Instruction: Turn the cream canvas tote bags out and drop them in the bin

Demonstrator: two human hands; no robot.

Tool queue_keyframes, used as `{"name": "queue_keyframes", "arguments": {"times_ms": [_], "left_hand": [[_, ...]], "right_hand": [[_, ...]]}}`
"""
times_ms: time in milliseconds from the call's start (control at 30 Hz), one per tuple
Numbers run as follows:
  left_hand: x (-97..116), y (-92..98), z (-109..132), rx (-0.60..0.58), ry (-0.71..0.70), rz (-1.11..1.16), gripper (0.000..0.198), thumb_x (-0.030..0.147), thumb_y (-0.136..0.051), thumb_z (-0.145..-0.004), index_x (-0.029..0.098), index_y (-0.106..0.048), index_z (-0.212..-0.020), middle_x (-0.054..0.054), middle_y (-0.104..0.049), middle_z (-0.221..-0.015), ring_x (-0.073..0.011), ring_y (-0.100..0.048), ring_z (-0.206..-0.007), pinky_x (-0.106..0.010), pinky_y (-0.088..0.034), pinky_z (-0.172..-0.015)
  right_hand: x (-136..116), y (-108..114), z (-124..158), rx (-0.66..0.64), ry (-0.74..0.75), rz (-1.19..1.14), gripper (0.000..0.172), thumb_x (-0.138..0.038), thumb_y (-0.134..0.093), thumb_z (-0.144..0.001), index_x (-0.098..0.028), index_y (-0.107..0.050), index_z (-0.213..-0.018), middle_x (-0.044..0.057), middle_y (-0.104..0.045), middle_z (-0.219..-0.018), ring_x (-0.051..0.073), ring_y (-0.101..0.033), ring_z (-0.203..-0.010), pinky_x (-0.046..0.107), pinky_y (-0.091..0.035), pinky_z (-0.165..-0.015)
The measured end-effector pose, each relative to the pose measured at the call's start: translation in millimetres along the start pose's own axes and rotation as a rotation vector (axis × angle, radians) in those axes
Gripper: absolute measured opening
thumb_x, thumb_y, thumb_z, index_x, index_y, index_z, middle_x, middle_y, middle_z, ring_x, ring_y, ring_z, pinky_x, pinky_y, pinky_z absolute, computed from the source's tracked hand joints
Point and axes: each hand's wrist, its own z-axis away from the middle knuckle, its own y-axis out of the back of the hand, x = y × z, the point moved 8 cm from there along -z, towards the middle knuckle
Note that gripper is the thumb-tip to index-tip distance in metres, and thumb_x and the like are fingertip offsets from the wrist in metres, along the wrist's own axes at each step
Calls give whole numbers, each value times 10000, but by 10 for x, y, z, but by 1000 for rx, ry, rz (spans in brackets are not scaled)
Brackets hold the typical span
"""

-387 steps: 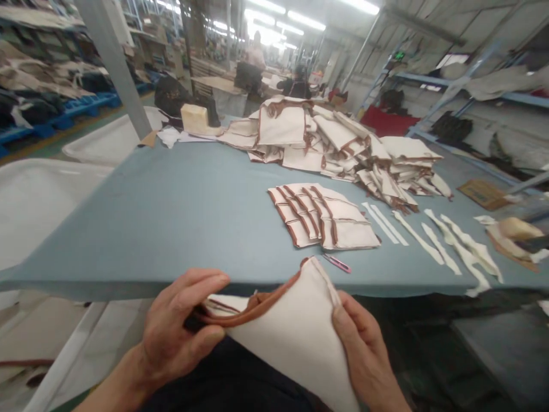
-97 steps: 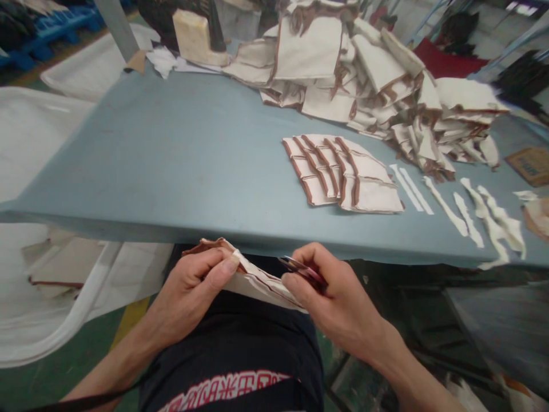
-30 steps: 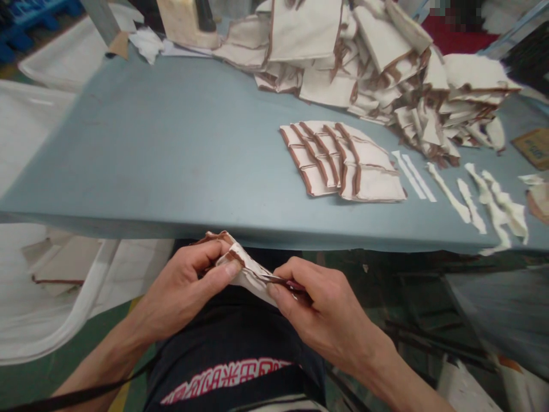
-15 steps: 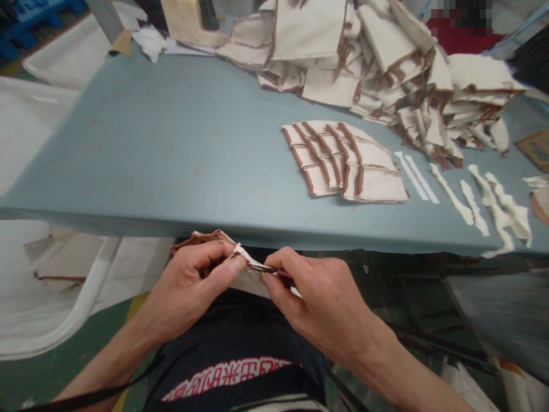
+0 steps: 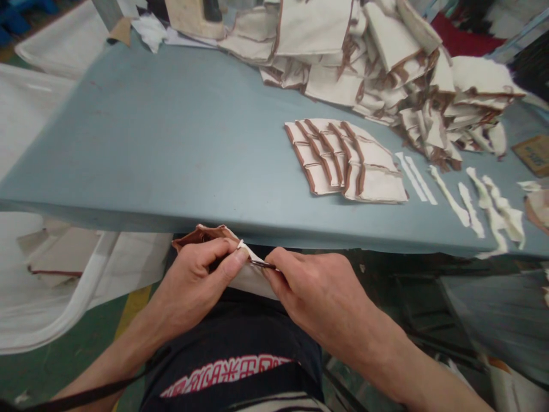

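Observation:
A cream cloth piece with brown edging hangs at the table's front edge, over my lap. My left hand is closed on it, thumb and forefinger pinching a narrow white edge of the cloth. Just to the right, my right hand is closed round a slim dark metal tool that looks like thread snips. The tool's tip touches or nearly touches the white edge beside my left thumb. Most of its handle is hidden in my palm.
On the blue-grey table, several brown-edged cloth pieces lie overlapped. Behind them rises a large heap of similar cloth. White strips lie at the right, near a cardboard piece. A white-framed bin stands lower left.
The cloth and both hands stay close together, with the white edge pulled a little straighter. Less of the tool shows below my right fingers. The view has shifted slightly.

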Motion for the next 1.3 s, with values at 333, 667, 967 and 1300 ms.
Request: {"name": "queue_keyframes", "arguments": {"times_ms": [333, 667, 967, 1300], "left_hand": [[38, -2, 31, 27, -133, -133, 426, 344, -501, -1048, 149, -732, -747, -29, -724, -776, -168, -603, -689, -294, -418, -639], [181, -59, 79, 113, -327, -301, 330, 202, -503, -1039, 165, -652, -746, -6, -698, -711, -155, -651, -663, -275, -442, -656], [157, -48, 229, 219, -396, -278, 283, 172, -528, -1029, 156, -680, -791, -8, -722, -718, -142, -696, -641, -241, -501, -667], [55, 210, 185, 265, -133, -132, 358, 288, -494, -1036, 208, -625, -713, 27, -632, -692, -157, -588, -636, -274, -435, -624]], "right_hand": [[-16, -91, -65, -210, -44, 163, 164, -146, -601, -1043, -188, -664, -898, 55, -780, -787, 230, -772, -671, 328, -186, -499], [-112, -75, -114, -268, 9, 271, 207, 8, -606, -861, -189, -663, -890, 86, -789, -779, 242, -754, -614, 331, -207, -476], [-21, -526, 40, -512, -66, 173, 211, -21, -521, -998, -158, -656, -1086, 119, -821, -943, 276, -813, -770, 307, -396, -526], [282, -409, 452, -311, -163, -77, 317, -231, -424, -1124, -205, -623, -878, 7, -702, -652, 166, -665, -566, 323, -225, -554]]}}
